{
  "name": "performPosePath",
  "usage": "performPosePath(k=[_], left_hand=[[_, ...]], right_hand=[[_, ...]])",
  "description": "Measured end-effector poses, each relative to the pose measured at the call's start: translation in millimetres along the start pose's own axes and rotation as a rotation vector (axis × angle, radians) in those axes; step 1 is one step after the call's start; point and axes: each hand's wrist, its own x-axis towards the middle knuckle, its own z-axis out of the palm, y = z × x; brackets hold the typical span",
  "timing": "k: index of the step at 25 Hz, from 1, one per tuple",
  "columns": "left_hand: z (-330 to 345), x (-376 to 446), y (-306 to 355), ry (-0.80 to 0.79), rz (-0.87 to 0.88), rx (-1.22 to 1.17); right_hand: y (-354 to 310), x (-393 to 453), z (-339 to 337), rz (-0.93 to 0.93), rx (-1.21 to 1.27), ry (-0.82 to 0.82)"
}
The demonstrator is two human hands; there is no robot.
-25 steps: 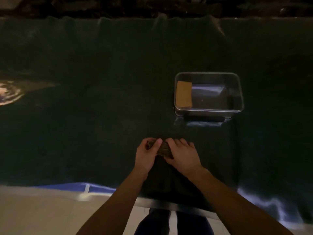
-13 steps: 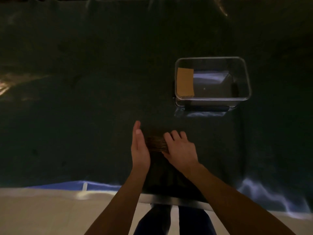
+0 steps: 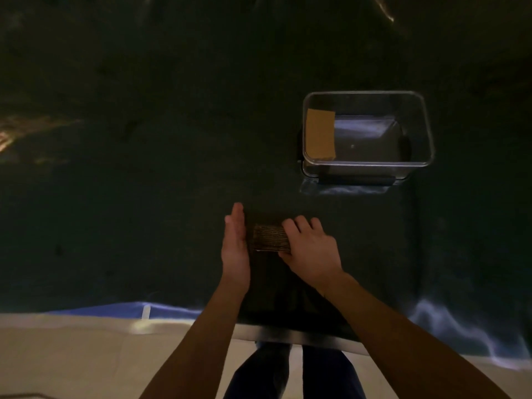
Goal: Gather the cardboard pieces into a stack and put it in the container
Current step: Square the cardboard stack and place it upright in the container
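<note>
While the right hand grips a cardboard stack on the dark table, just short of the clear container, the left hand stands flat and released beside it. Loosely squared pieces could fan out if lifted. No writing is legible.

Bare dark table cover lies between cardboard stack and container; 1 cardboard piece occupies its left end.

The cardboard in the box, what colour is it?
Light tan-brown. The cardboard in the clear box shows best in the head view.
</note>
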Motion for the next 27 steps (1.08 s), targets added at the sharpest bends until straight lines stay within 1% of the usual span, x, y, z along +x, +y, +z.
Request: performPosePath(k=[1,3,4,5,6,8,9,10,13,15,18,20,23,25,27], left_hand=[[-0.8,0.7,-2.9,-0.020,0.018,-0.003],[-3.2,-0.9,-0.6,-0.119,-0.026,-0.034],[-10.7,1.3,1.1,-0.170,-0.031,-0.001],[-20.9,4.2,5.6,-0.222,-0.015,0.108],[-34.9,8.8,10.6,-0.285,0.041,0.324],[-55.3,20.8,16.0,-0.386,0.209,0.903],[-56.2,22.8,18.6,-0.407,0.280,1.112],[-50.4,24.3,20.2,-0.431,0.331,1.173],[-30.3,35.9,21.5,-0.496,0.406,1.086],[-28.4,42.4,22.2,-0.518,0.358,1.062],[-34.7,40.0,20.0,-0.529,0.333,1.036],[-34.9,38.6,18.6,-0.534,0.337,0.999],[-34.0,38.1,20.5,-0.506,0.312,0.946],[-35.1,35.3,18.8,-0.462,0.258,0.880],[-36.0,29.5,14.2,-0.373,0.189,0.799]], right_hand=[[-0.4,0.2,-0.4,0.006,0.002,0.003],[-0.4,0.7,-0.5,0.007,-0.002,-0.004],[0.2,1.5,-0.5,0.000,-0.006,-0.008],[0.9,2.4,-0.9,-0.008,-0.002,-0.009],[1.9,3.1,-1.4,-0.014,0.007,-0.012],[4.0,3.0,-1.0,-0.017,0.014,-0.018],[3.4,2.5,-0.6,-0.016,0.007,-0.016],[2.3,2.3,-0.1,-0.015,-0.004,-0.010],[2.6,4.6,0.2,-0.031,-0.017,-0.004],[9.9,2.2,-1.7,-0.029,0.032,-0.004],[30.1,-12.4,-3.2,0.079,0.126,0.008],[41.5,-21.8,-2.1,0.135,0.222,-0.048],[48.8,-19.7,-3.4,0.205,0.443,-0.124],[48.9,-15.5,-2.9,0.209,0.482,-0.138],[47.2,-13.5,-0.2,0.209,0.474,-0.142]])
